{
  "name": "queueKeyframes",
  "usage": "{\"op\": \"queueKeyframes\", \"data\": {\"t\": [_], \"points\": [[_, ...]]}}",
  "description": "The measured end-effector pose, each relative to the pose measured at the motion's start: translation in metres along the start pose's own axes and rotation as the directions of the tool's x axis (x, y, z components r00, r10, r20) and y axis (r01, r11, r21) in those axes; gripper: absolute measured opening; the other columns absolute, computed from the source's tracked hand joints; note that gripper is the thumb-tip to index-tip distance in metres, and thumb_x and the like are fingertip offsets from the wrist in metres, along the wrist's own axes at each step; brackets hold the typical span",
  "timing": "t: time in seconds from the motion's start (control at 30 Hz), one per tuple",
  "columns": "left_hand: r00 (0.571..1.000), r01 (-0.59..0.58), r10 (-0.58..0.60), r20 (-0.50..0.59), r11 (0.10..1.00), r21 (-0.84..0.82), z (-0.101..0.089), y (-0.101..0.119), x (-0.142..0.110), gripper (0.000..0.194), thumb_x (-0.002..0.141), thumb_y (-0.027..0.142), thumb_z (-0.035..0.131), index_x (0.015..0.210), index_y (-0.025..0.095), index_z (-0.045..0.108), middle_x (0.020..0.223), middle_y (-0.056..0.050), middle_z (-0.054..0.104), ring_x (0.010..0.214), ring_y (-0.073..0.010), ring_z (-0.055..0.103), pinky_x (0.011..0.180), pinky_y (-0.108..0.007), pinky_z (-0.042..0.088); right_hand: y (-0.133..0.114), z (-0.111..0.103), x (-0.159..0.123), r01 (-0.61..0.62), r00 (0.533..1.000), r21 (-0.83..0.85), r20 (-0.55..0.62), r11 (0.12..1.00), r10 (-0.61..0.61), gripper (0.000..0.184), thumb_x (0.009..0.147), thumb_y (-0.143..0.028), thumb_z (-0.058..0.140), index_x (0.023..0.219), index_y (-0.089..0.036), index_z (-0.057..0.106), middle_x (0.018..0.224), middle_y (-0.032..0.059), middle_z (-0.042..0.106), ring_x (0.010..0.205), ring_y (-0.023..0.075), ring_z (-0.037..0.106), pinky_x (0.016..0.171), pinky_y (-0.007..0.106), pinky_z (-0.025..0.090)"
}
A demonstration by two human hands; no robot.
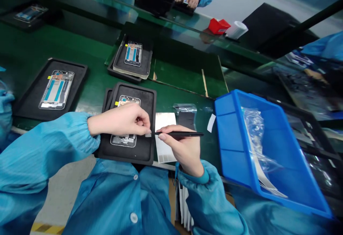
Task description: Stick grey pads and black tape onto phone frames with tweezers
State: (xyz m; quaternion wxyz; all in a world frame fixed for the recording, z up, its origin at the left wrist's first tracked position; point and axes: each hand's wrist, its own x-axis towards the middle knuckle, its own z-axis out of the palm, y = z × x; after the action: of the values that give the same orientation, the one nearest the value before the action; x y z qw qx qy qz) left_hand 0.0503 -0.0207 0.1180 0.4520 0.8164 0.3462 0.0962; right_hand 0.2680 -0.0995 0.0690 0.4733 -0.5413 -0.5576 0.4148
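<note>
My right hand point(187, 149) grips black tweezers point(189, 134) like a pen, their tip pointing left. A small greyish piece, like a sticker point(148, 134), is at that tip and against the fingertips of my left hand point(122, 120), which are pinched together. Both hands meet above the right side of a black tray point(144, 153). In this tray lies an opened phone body point(123, 141), its middle hidden by my left hand and wrist. A white sheet point(164, 149) with small grey squares near its lower edge lies right of the tray, partly under my right hand.
A blue bin point(230, 138) with a clear plastic bag point(254, 124) stands right. Other black trays point(26, 99) with phone bodies lie left and behind. A clear film pouch point(187, 117) is beyond my right hand. A co-worker's hands point(192, 1) show across the bench.
</note>
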Motion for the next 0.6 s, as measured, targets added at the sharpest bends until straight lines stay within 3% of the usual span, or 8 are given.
{"op": "queueKeyframes", "data": {"t": [0.13,0.2,0.27,0.33,0.43,0.53,0.6], "points": [[0.978,0.073,-0.023,-0.206,0.968,0.239,-0.001,-0.010,-0.038,0.022,0.085,0.038,0.069,0.100,0.022,0.069,0.093,-0.003,0.069,0.086,-0.0189,0.063,0.077,-0.030,0.047,0.009,0.005,0.003,-0.021,0.998,0.023,-0.061,1.000,0.022,0.015,0.071,-0.033,0.088,0.078,-0.024,0.078,0.077,0.0041,0.078,0.073,0.0226,0.074,0.070,0.036,0.062],[0.940,0.142,-0.027,-0.339,0.937,0.319,0.007,-0.023,-0.061,0.026,0.087,0.041,0.067,0.106,0.023,0.066,0.108,-0.006,0.066,0.104,-0.0245,0.061,0.090,-0.036,0.049,0.011,0.010,0.007,-0.039,0.995,0.044,-0.093,0.998,0.043,0.016,0.072,-0.033,0.087,0.079,-0.023,0.077,0.078,0.0043,0.078,0.070,0.0210,0.073,0.066,0.034,0.062],[0.840,0.277,-0.078,-0.536,0.912,0.302,0.021,-0.039,-0.077,0.032,0.090,0.041,0.062,0.116,0.024,0.061,0.117,-0.009,0.061,0.113,-0.0268,0.057,0.097,-0.041,0.048,0.008,0.020,0.014,-0.062,0.993,0.049,-0.099,0.997,0.067,0.017,0.073,-0.033,0.086,0.081,-0.022,0.077,0.077,0.0041,0.076,0.064,0.0187,0.071,0.060,0.032,0.061],[0.728,0.371,-0.160,-0.667,0.909,0.188,0.037,-0.055,-0.083,0.035,0.093,0.037,0.055,0.126,0.023,0.054,0.118,-0.009,0.057,0.112,-0.0253,0.058,0.097,-0.041,0.050,0.001,0.034,0.023,-0.088,0.991,0.041,-0.094,0.995,0.091,0.019,0.074,-0.034,0.086,0.082,-0.020,0.076,0.072,0.0033,0.075,0.058,0.0168,0.069,0.054,0.029,0.059],[0.669,0.355,-0.239,-0.704,0.935,0.021,0.060,-0.066,-0.079,0.036,0.097,0.029,0.045,0.132,0.023,0.047,0.116,-0.009,0.054,0.106,-0.0222,0.059,0.092,-0.039,0.052,-0.011,0.055,0.038,-0.121,0.990,0.021,-0.075,0.992,0.123,0.019,0.074,-0.034,0.085,0.079,-0.018,0.074,0.068,0.0032,0.074,0.056,0.0163,0.069,0.053,0.027,0.060],[0.651,0.323,-0.252,-0.715,0.946,-0.040,0.072,-0.065,-0.073,0.038,0.098,0.027,0.041,0.136,0.023,0.043,0.116,-0.010,0.052,0.108,-0.0222,0.056,0.093,-0.040,0.052,-0.016,0.068,0.049,-0.137,0.990,-0.004,-0.035,0.991,0.136,0.022,0.074,-0.036,0.084,0.078,-0.017,0.073,0.071,0.0047,0.075,0.059,0.0174,0.072,0.054,0.026,0.062],[0.663,0.320,-0.262,-0.701,0.946,-0.051,0.073,-0.062,-0.072,0.039,0.098,0.026,0.041,0.137,0.024,0.042,0.117,-0.010,0.052,0.109,-0.0228,0.055,0.094,-0.040,0.051,-0.017,0.070,0.054,-0.154,0.988,-0.020,-0.008,0.988,0.154,0.024,0.074,-0.037,0.084,0.078,-0.017,0.073,0.072,0.0050,0.076,0.059,0.0180,0.073,0.054,0.026,0.062]]}}
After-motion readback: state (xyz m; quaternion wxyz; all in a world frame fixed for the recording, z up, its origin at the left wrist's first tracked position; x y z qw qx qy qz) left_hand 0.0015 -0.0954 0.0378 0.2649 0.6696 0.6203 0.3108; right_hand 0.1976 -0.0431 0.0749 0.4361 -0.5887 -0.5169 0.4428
